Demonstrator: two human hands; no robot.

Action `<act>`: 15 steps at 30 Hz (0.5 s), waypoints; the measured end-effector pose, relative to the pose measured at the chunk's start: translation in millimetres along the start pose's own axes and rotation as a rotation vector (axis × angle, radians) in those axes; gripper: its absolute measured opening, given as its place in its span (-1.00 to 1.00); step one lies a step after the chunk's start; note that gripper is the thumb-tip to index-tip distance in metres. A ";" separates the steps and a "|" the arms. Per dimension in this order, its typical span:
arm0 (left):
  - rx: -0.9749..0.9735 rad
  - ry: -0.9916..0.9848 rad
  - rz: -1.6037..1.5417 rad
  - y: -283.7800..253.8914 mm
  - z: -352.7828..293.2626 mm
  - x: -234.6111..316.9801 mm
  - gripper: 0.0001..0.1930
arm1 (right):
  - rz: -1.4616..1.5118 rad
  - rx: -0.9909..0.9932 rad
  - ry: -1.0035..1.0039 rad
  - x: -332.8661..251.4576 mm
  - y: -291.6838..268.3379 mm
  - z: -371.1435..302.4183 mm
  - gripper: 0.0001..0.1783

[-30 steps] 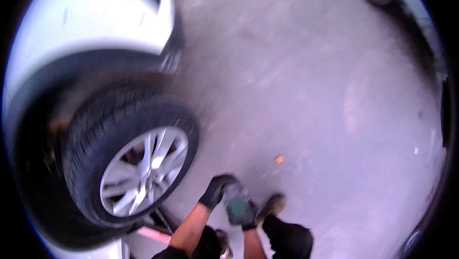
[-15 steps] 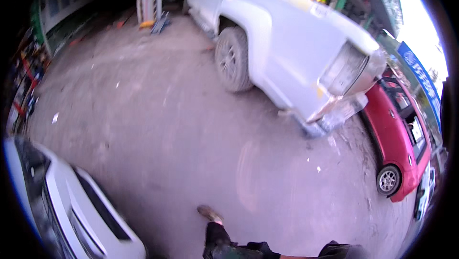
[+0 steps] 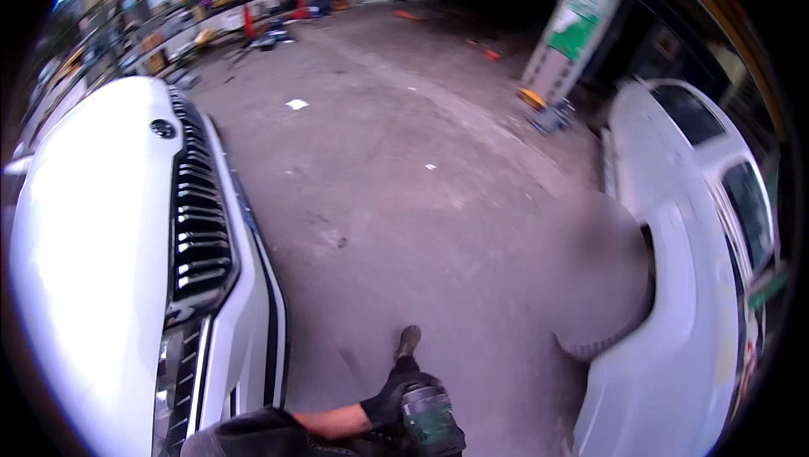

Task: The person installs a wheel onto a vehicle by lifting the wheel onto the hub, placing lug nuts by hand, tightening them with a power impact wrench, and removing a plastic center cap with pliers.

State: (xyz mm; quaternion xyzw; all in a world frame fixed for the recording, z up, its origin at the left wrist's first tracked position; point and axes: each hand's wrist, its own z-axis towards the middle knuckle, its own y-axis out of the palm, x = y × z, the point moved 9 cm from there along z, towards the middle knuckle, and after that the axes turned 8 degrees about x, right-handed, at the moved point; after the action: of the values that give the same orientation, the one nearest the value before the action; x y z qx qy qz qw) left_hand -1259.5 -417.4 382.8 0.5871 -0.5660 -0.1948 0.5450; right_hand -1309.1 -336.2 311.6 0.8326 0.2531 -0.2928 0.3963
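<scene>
My left forearm [image 3: 337, 421] reaches in from a dark sleeve at the lower edge, bare along its middle. Its far end merges into a dark shape, apparently my left hand [image 3: 383, 409] in a black glove, beside my leg; the fingers cannot be made out. Against it is a dark green and black patch or object [image 3: 430, 415]; I cannot tell whether it is held or part of the clothing. My right hand is out of sight. One brown shoe [image 3: 409, 341] steps forward on the concrete floor [image 3: 379, 229].
On the left a white car [image 3: 101, 229] shows its black grille. A white pickup [image 3: 691, 288] stands on the right, its wheel area blurred. A green and white pillar [image 3: 573, 35] rises far right, with tools [image 3: 552, 115] at its foot. Loaded shelves [image 3: 202, 2] line the back left.
The view has swung right-to-left, so the white car now fills the left side and the pickup sits at the right edge. The red car has left view. My left forearm has come into view.
</scene>
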 end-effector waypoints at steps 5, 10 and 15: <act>-0.159 0.346 0.078 -44.8 110.1 254.8 -0.71 | -0.076 -0.219 0.202 -52.2 130.6 230.7 -0.51; 0.269 0.769 0.014 -115.1 69.8 518.4 -0.75 | -0.204 -0.544 0.474 -78.5 378.2 397.9 -0.50; 0.483 1.273 -0.003 -218.0 3.5 769.3 -0.75 | -0.832 -0.873 0.412 -59.4 614.9 573.8 -0.55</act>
State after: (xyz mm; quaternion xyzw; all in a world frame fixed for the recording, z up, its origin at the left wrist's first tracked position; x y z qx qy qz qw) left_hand -945.9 -1144.7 492.7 0.6932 -0.1618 0.3199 0.6253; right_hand -1113.6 -1154.1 371.9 0.4655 0.7223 -0.1261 0.4956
